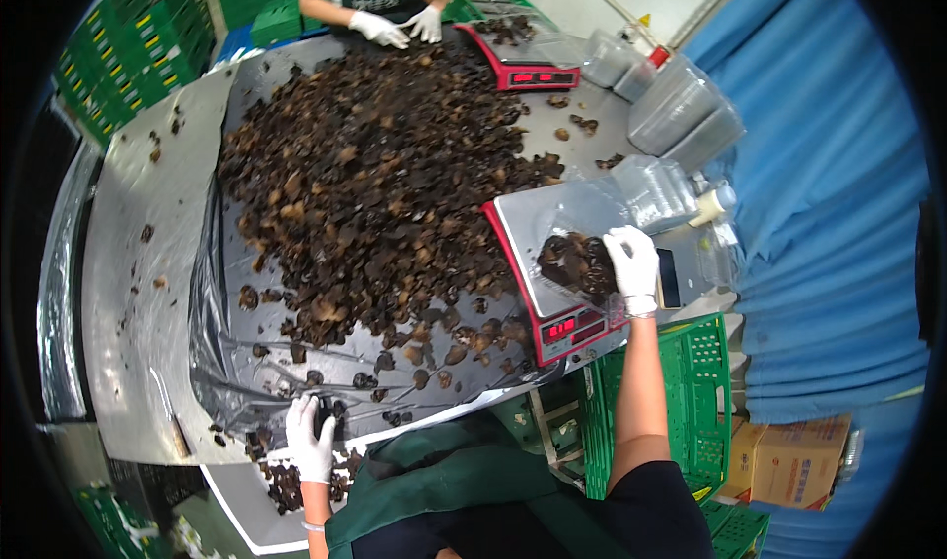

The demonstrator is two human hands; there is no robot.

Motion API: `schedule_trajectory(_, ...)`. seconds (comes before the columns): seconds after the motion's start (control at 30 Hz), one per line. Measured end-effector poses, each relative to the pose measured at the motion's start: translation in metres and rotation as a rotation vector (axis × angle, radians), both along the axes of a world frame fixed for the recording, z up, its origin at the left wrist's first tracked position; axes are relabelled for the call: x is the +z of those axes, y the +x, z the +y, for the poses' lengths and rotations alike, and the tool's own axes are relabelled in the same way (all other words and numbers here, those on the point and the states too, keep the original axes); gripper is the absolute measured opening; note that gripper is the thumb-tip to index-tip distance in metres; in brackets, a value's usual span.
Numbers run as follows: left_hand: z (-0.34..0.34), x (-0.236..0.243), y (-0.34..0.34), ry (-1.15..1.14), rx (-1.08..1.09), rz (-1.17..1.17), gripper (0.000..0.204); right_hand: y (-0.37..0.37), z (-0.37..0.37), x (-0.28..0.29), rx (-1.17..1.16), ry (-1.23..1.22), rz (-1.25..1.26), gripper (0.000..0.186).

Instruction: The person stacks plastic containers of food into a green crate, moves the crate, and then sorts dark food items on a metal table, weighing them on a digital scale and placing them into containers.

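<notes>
My right hand (633, 266), in a white glove, is at the right side of a clear plastic container on the near red scale (515, 225). Its fingers curl in at the container's edge, against a heap of dark wood ear mushrooms (572, 261) inside. At the table's front edge is my left hand (310, 441), also gloved, thumb and fingers apart around a few dark mushroom pieces; whether it touches them is unclear. Below it, partly hidden by my arm, stands a white bin (240, 520) with more mushrooms. A large mushroom pile (375, 174) covers the table's middle.
Across the table a person's gloved hands (400, 28) rest at the pile, beside a second red scale (533, 75). Stacked clear containers (681, 115) line the right edge. Green crates (700, 381) stand at lower right; a knife-like tool (170, 416) lies at left.
</notes>
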State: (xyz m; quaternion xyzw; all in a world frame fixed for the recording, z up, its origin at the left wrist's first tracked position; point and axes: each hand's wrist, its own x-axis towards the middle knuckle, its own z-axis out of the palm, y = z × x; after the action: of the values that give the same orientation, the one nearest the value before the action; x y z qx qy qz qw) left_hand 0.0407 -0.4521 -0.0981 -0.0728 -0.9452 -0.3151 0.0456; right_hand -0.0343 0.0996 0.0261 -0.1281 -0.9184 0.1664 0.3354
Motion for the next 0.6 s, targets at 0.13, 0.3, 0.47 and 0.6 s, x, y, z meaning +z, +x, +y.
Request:
schedule_trajectory(0.13,0.028,0.006,-0.014,-0.141,-0.18,-0.049,0.057,-0.014,-0.02,0.007,0.233,0.101,-0.071,0.011)
schedule_trajectory(0.3,0.022,-0.007,-0.029,-0.201,-0.222,0.162,0.026,-0.028,-0.024,-0.023,0.25,0.515,-0.286,0.012)
schedule_trajectory(0.47,-0.024,-0.014,-0.003,-0.194,-0.053,0.056,0.022,-0.035,-0.013,-0.011,0.365,0.074,-0.122,0.01)
schedule_trajectory(0.6,-0.064,0.001,0.022,-0.202,0.137,0.136,0.024,-0.026,-0.036,0.025,0.219,-0.25,-0.244,0.014)
